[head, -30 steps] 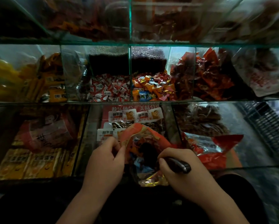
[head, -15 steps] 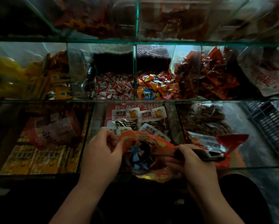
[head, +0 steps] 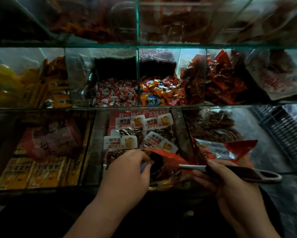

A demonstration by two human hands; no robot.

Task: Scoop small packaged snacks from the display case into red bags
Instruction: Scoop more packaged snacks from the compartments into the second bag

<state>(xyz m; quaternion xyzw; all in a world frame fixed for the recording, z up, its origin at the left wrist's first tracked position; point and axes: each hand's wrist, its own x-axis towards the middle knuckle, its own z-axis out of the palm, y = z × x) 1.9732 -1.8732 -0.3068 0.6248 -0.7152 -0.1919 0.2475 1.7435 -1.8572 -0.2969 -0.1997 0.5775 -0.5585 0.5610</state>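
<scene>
Head view: we look down through a dim glass case [head: 137, 107] at our two hands by its lowest tier.
Left hand [head: 127, 170]: our fingers curl over and pinch the near-left rim of the red bag [head: 171, 160]; the fingertips are hidden behind that rim.
Right hand [head: 230, 184]: our fingers wrap round the scoop [head: 244, 172] by its handle, whose looped end juts out to the right.
Scoop bowl: it sits down in the bag's mouth, a dark shape we can barely make out.
Bag: it hangs open between our hands, over the peanut packs [head: 122, 141]. We cannot tell its contents beyond a few blurred wrappers.
Sweets [head: 161, 93]: mixed bright wrappers fill a middle-tier compartment, well apart from the bag.
Second bag [head: 239, 148]: it is red and crumpled, just behind our right hand and partly covered by it.
Top tier: dark and streaked with glare, so we cannot read its goods.
Forearms: both are cut off by the bottom edge.
</scene>
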